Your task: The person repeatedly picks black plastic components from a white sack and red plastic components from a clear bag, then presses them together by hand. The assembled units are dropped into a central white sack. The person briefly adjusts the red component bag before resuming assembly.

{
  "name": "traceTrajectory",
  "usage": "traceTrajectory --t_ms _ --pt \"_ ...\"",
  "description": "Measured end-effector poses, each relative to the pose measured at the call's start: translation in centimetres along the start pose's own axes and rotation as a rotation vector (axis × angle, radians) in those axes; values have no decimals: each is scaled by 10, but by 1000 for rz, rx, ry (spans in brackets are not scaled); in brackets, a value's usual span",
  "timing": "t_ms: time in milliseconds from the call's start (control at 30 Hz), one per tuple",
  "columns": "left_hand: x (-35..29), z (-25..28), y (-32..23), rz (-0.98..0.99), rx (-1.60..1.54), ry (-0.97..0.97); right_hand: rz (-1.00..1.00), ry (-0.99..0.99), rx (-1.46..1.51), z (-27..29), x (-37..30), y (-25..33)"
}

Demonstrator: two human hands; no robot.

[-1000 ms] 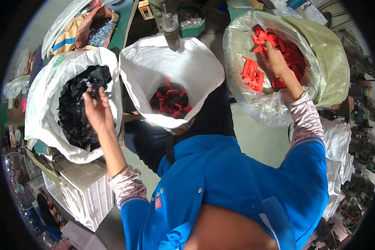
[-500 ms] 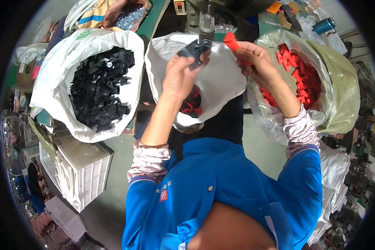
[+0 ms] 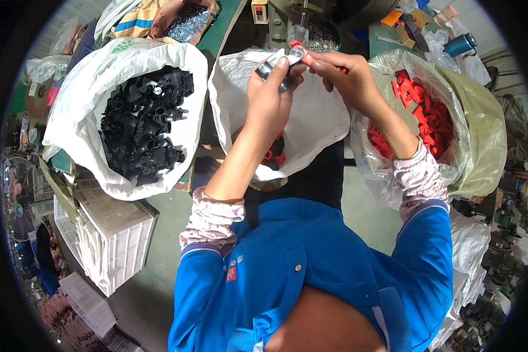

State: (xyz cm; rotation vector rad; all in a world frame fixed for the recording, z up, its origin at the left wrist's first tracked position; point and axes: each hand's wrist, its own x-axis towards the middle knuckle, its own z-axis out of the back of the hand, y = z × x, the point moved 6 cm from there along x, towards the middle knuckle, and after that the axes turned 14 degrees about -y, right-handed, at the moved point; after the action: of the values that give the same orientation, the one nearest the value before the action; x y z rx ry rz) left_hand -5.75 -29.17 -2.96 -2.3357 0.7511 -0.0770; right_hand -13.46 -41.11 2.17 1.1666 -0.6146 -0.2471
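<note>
We found the red plastic part (image 3: 308, 58) now brought to the black moulded part (image 3: 265, 69), apparently touching, thus paired; right hand (image 3: 358, 79) and left hand (image 3: 268, 95) had fingers clamped on them respectively.

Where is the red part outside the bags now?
The red part is in the right hand, in the upper middle of the head view, just right of the dark part in the left hand.

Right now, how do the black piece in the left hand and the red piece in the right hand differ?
The black piece is dark with pale glare; the red piece is bright red. The black piece looks broader, the red piece slimmer, though both are partly hidden. Both are gripped, by the left hand and right hand respectively.
</note>
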Motion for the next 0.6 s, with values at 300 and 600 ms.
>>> traceTrajectory --t_ms 300,600 --pt "18 -14 -9 100 -136 88 2 58 -161 7 23 23" --pt "39 -50 -34 42 126 73 506 -104 -580 24 44 66"
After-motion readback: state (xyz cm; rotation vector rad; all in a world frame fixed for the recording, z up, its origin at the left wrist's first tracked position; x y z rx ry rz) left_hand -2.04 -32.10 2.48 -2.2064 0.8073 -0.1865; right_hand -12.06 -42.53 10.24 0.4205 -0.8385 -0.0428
